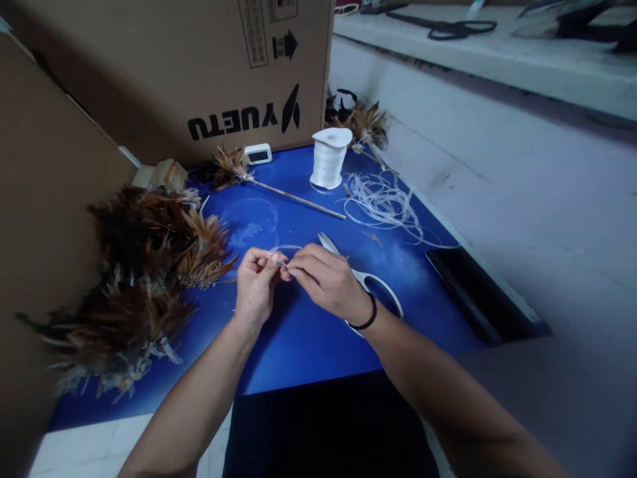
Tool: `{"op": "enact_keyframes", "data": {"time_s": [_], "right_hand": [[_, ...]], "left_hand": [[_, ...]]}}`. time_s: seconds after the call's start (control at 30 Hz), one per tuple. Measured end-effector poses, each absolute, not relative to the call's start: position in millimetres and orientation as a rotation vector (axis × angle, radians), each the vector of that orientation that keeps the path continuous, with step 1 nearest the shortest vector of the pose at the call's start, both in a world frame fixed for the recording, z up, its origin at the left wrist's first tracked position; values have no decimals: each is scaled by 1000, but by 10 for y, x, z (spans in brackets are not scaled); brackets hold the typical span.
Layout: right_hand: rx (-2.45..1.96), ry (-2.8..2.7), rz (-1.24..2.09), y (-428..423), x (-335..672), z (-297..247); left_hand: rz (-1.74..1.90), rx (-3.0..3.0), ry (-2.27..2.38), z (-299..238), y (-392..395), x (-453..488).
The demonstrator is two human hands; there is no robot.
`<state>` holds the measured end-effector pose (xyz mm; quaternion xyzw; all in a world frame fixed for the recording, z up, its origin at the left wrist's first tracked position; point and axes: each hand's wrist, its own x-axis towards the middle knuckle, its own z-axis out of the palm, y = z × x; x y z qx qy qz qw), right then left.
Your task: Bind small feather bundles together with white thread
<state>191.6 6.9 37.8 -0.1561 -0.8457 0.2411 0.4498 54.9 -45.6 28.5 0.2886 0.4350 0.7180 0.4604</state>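
Observation:
Close together over the blue table point(308, 362), my two hands meet at the fingertips. My left hand point(256, 282) pinches a thin clear plastic ribbon point(286, 247), which loops up between the hands. The fingers of my right hand point(328, 275) are also closed on this ribbon, beside the left thumb. A black band circles my right wrist. White-handled scissors point(385, 289) lie under and beyond the right hand, partly covered by it, blades pointing away. Whatever else sits between the fingertips is too small to make out.
Brown feather bundles point(149, 265) are heaped at the left. Behind the hands are a feather-tipped stick point(298, 198), a white spool point(329, 159), a small digital display point(257, 154) and tangled ribbon point(381, 202). A phone point(478, 289) lies right; a cardboard box point(164, 73) stands behind.

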Motion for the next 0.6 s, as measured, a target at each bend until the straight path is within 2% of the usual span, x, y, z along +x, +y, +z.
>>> {"op": "enact_keyframes", "data": {"time_s": [0.33, 0.6], "right_hand": [[-318, -2104, 588, 67, 1924, 412], [-479, -2026, 744, 85, 1930, 408]], "left_hand": [[1875, 783, 1193, 260, -451, 576], [1747, 749, 1038, 283, -447, 524]]}}
